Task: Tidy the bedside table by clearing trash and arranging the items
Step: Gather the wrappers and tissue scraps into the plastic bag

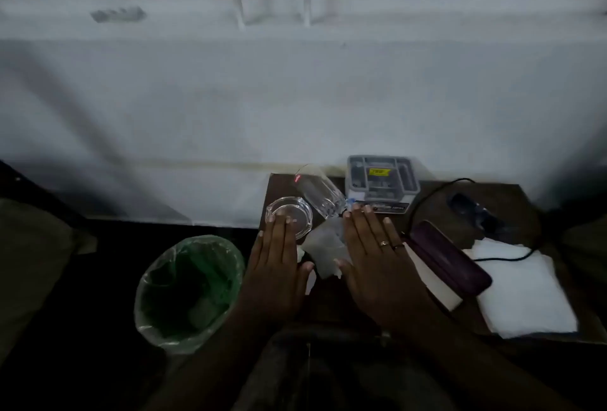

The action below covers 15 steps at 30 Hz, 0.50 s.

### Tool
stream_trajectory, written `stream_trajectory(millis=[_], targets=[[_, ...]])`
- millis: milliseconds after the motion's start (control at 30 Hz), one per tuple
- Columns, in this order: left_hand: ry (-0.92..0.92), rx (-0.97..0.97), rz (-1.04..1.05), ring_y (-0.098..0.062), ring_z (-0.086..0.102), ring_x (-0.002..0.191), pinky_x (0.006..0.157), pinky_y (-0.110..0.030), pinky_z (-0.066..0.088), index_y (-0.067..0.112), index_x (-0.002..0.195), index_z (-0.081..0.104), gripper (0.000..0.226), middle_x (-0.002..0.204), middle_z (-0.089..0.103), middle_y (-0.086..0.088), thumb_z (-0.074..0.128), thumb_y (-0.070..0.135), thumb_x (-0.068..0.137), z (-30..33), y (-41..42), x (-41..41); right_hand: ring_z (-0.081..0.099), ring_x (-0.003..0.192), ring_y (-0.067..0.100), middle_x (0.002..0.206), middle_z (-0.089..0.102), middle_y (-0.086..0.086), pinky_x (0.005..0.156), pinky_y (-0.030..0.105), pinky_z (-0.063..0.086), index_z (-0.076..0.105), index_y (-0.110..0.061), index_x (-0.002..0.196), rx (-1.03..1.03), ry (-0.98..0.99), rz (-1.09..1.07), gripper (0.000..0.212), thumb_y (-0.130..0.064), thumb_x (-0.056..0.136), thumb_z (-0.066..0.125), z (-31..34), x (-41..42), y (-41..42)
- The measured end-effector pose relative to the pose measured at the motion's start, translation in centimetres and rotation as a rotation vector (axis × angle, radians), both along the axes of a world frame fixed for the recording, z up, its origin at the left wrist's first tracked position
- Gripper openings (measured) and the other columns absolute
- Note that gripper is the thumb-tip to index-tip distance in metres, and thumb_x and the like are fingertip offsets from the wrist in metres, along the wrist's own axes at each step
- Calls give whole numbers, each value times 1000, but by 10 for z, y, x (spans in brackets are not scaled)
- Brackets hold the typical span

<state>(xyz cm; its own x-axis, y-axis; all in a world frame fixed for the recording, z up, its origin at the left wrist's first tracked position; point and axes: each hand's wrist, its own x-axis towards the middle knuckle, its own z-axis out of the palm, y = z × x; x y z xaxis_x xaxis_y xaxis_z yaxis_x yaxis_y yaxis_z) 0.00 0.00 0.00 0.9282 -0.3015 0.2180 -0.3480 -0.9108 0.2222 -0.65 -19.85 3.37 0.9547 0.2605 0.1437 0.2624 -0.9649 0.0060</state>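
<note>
My left hand (277,262) and my right hand (377,259) are held flat, palms down, fingers straight, over the left part of the dark bedside table (512,203); neither holds anything. Between them lies a crumpled grey-white wrapper (323,248). Under my left fingertips sits a clear glass ashtray (295,210). A clear drinking glass (320,193) lies tipped on its side behind it. A dark purple case (450,261) rests on a white book (440,292) just right of my right hand.
A bin with a green liner (190,292) stands on the floor left of the table. A clear plastic box with a yellow label (382,177) sits at the back. A folded white cloth (522,289), a black cable (427,200) and a dark plug (473,210) lie on the right.
</note>
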Motion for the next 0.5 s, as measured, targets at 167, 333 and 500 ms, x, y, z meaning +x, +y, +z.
stream_trajectory(millis=[167,333,500], targets=[[-71,-89,10,-26,9,150,119,-42,14,-1,151,22,68,161,14,-16,26,44,99,-48,-8,8,24,146,27,156,31,9,116,51,24,30,-15,149,47,-58,27,72,-59,93,30,-43,6,-9],[-120,-107,-12,-19,-4,151,121,-36,2,3,153,12,69,162,3,-10,28,42,99,-72,-12,9,43,134,28,144,50,3,107,46,39,42,-22,142,123,-103,30,64,-58,89,42,-62,10,-7],[-95,-136,-22,-13,-11,150,121,-31,-3,6,154,8,68,162,-4,-4,25,43,99,-68,-13,7,51,125,29,132,59,0,92,43,52,49,-23,135,186,-88,13,52,-49,90,44,-61,13,-3]])
